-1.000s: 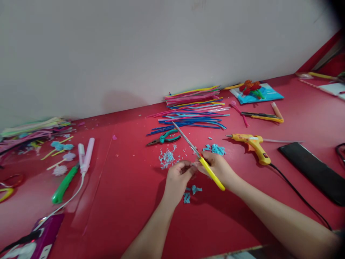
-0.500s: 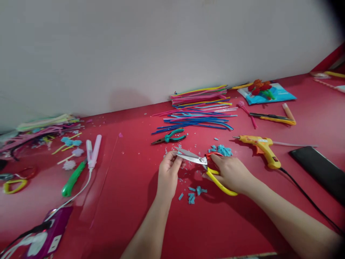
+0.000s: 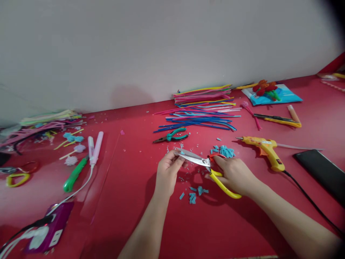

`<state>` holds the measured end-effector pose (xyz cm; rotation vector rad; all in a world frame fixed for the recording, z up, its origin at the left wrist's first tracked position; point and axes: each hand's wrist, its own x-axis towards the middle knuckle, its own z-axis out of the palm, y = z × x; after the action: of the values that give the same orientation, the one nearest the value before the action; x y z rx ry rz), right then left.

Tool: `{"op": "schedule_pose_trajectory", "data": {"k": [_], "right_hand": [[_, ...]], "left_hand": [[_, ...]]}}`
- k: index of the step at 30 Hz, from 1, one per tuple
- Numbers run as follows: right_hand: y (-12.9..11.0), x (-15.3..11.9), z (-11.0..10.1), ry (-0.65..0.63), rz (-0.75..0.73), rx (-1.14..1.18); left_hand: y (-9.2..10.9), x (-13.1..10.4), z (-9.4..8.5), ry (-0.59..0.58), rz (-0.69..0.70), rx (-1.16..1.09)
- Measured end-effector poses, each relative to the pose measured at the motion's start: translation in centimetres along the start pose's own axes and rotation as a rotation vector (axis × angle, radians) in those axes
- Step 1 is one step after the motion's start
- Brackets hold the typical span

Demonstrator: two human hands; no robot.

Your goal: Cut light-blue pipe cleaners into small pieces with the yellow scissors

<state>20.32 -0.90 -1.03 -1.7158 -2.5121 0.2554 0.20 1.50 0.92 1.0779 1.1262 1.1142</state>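
My right hand (image 3: pixel 233 172) is closed on the scissors (image 3: pixel 223 185), which have red and yellow handles. The metal blades point left and lie nearly together. At their tips, my left hand (image 3: pixel 167 171) pinches a small light blue piece (image 3: pixel 182 153), partly hidden by fingers and blade. Just beyond my right hand lies a heap of blue trimmed pieces (image 3: pixel 226 151). Several short blue pieces (image 3: pixel 192 198) rest on the red table (image 3: pixel 129 216) nearer to me, with tiny clippings scattered around the scissors.
Teal-handled pliers (image 3: pixel 172 136) lie behind my left hand, before bundles of coloured stems (image 3: pixel 202 120). On the right are a yellow glue gun (image 3: pixel 265 147) and a black phone (image 3: pixel 320 172). A green-handled tool (image 3: pixel 77 174) and purple power strip (image 3: pixel 60 219) are at left.
The scissor blades have come closer together at my left fingertips. The whole view has shifted slightly, and both hands stay in nearly the same place over the table.
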Motion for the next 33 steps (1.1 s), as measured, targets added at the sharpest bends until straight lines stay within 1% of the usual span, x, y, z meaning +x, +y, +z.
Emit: {"op": "schedule_pose_trajectory", "data": {"k": [6,12,19,33], "right_hand": [[-0.03,-0.08,-0.08,0.015,-0.002,-0.014],[-0.05,-0.03,-0.1,0.021,-0.008,-0.017],[-0.09,-0.09,-0.31,0.019,-0.003,-0.001],[0.0,-0.12,-0.51,0.021,0.0,-0.013]], "left_hand": [[-0.13,-0.12,0.07,0.039,-0.017,-0.083],[-0.49,-0.14,-0.14,0.013,-0.013,-0.163],[-0.09,-0.18,0.07,0.041,-0.043,-0.173],[0.41,-0.07,-0.43,-0.04,-0.033,-0.146]]}}
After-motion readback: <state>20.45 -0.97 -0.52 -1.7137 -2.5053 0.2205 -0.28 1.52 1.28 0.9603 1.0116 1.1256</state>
